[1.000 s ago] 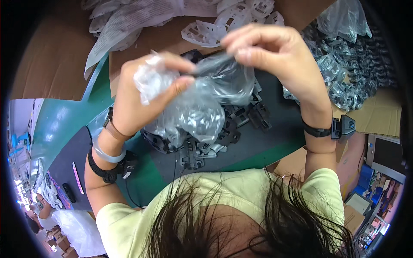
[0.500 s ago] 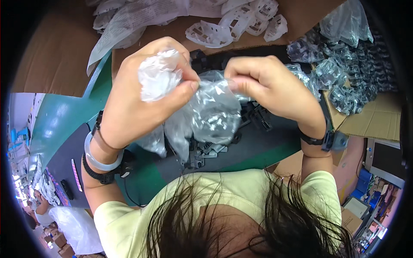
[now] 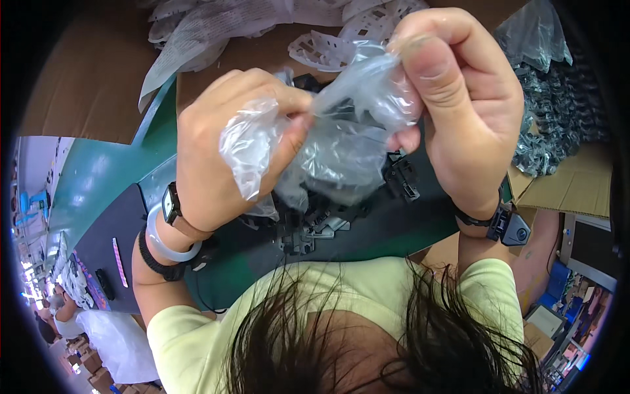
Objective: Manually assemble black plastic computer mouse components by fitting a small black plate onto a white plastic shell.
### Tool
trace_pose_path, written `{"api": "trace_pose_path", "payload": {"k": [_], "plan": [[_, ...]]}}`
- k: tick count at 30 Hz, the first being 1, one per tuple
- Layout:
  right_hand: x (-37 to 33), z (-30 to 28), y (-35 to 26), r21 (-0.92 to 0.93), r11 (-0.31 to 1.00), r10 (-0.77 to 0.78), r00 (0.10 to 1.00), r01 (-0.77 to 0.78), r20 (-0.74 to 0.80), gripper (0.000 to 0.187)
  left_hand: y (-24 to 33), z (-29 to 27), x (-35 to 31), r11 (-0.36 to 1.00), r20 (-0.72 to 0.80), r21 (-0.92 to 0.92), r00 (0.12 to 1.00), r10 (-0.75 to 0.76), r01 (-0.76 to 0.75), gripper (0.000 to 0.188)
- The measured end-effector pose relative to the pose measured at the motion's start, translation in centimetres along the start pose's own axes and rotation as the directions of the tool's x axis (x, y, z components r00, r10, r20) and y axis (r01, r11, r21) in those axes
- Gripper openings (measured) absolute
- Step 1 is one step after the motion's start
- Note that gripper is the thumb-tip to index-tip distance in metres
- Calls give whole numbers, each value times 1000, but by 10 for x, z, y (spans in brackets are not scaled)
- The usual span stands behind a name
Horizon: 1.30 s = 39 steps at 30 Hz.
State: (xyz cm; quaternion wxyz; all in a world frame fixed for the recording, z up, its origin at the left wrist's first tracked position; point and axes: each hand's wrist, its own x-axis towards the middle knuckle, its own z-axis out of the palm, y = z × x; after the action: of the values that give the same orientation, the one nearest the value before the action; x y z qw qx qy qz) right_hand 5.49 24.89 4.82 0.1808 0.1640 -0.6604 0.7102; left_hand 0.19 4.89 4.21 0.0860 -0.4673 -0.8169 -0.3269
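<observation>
Clear plastic bags (image 3: 341, 154) hang bunched between my two hands above the work table. My left hand (image 3: 239, 128) is closed on them, with a crumpled end of film (image 3: 249, 148) sticking out over its back. Thumb and fingers of my right hand (image 3: 462, 98) pinch the upper part of the plastic, pulled up and to the right. Whether anything lies inside the bags I cannot tell. Below my hands lie several small black plastic parts (image 3: 401, 177) and a few grey ones (image 3: 325, 228), partly hidden by the bags.
At the far side a cardboard box (image 3: 262, 56) holds white plastic shells (image 3: 318, 51) and printed paper (image 3: 197, 46). Bagged dark parts (image 3: 545, 125) fill another box on the right. A dark mat (image 3: 115, 230) covers the green table, with a pink strip (image 3: 119, 262) lying on it.
My right hand has risen and moved right, drawing part of the plastic up with it. My left hand still grips the bags and has shifted slightly.
</observation>
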Motion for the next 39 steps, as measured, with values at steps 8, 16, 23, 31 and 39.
{"api": "trace_pose_path", "payload": {"k": [8,16,23,31,39], "plan": [[1,-16,14,-677,726,26,979,121,203,12,11,-27,15,995,-117,-93,993,19,-30,10],[-7,8,29,-464,835,-257,955,296,148,8,-11,-21,11,913,159,408,986,-54,-16,13],[-30,-1,34,35,997,59,942,-75,331,45,-13,0,3,894,197,-348,954,-225,282,11],[-62,-202,24,-925,0,-260,893,-381,-368,63,-17,8,-3,970,48,-176,986,-160,166,26],[-50,-160,12,-728,639,-215,851,-248,-479,35,-24,-6,5,996,-59,-17,995,82,-83,9]]}}
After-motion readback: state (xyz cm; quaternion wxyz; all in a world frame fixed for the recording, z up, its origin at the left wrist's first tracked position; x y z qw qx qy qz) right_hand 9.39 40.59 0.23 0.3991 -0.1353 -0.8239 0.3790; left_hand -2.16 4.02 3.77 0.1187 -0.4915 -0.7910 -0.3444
